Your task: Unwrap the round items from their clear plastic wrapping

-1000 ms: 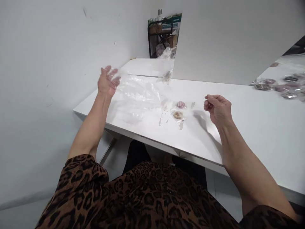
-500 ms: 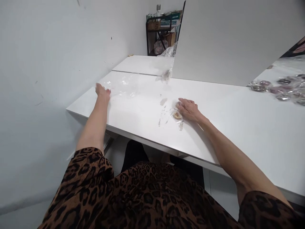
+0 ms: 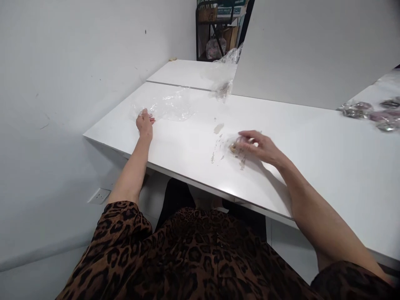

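On the white table (image 3: pixel 187 146), my left hand (image 3: pixel 144 123) is at the near left end of a thin, clear plastic bag (image 3: pixel 175 102). Its fingers are curled over the bag's edge. Further right, my right hand (image 3: pixel 259 146) pinches a small clear-wrapped packet (image 3: pixel 233 147) with something yellowish-brown inside. Thumb and fingers close over much of the packet, so its contents are only partly visible. Greyish marks (image 3: pixel 218 128) spot the tabletop just left of it.
A grey-white panel (image 3: pixel 296 50) stands upright on the table. Crumpled clear plastic (image 3: pixel 224 87) lies by its left edge. Several wrapped dark and pinkish items (image 3: pixel 359 109) lie at right. Beyond is a black shelf rack (image 3: pixel 212 31); a wall (image 3: pixel 78 75) borders the left.
My left hand has shifted right along the bag. My right hand has lifted from lying flat to pinching the packet, with its fingers now covering more of it. The view has tilted slightly down.
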Demonstrator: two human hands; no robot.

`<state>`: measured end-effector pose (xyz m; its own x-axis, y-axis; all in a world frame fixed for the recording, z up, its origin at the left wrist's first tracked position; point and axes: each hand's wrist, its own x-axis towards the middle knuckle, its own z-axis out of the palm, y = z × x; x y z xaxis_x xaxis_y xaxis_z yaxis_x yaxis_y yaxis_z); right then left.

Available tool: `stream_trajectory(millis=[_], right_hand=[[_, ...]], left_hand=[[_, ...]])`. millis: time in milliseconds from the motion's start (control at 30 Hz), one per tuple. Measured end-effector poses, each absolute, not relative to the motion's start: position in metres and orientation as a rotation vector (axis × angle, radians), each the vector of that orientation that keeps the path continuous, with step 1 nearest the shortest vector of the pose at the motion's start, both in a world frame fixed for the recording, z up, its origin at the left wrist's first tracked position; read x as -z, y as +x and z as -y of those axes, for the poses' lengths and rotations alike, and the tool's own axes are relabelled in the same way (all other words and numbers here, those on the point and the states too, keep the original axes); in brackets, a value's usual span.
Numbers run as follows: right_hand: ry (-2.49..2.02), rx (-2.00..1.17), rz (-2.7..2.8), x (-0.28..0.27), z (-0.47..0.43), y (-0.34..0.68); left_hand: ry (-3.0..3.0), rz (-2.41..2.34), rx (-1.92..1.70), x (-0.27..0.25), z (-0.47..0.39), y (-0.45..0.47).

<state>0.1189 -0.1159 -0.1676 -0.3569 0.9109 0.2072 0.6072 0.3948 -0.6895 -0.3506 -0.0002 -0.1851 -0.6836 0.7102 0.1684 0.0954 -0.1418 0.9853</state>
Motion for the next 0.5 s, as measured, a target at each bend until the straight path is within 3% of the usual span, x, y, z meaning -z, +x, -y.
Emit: stream_trajectory(millis=[133,333,500], right_hand=[[-1.249,-0.452,2.523,0.168,0.126,0.106],[-1.443,-0.188,2.579,0.159,0.14,0.092],[-1.583,-0.535,2.249,0.155,0.141,0.09]], left_hand=[[0.888,-1.688,-1.864,0.18,0.003,-0.347],[0.887,-1.705,-1.837,0.176,0.004,-0.345],[0.909,-1.734,-1.833,0.172,0.007,-0.341]])
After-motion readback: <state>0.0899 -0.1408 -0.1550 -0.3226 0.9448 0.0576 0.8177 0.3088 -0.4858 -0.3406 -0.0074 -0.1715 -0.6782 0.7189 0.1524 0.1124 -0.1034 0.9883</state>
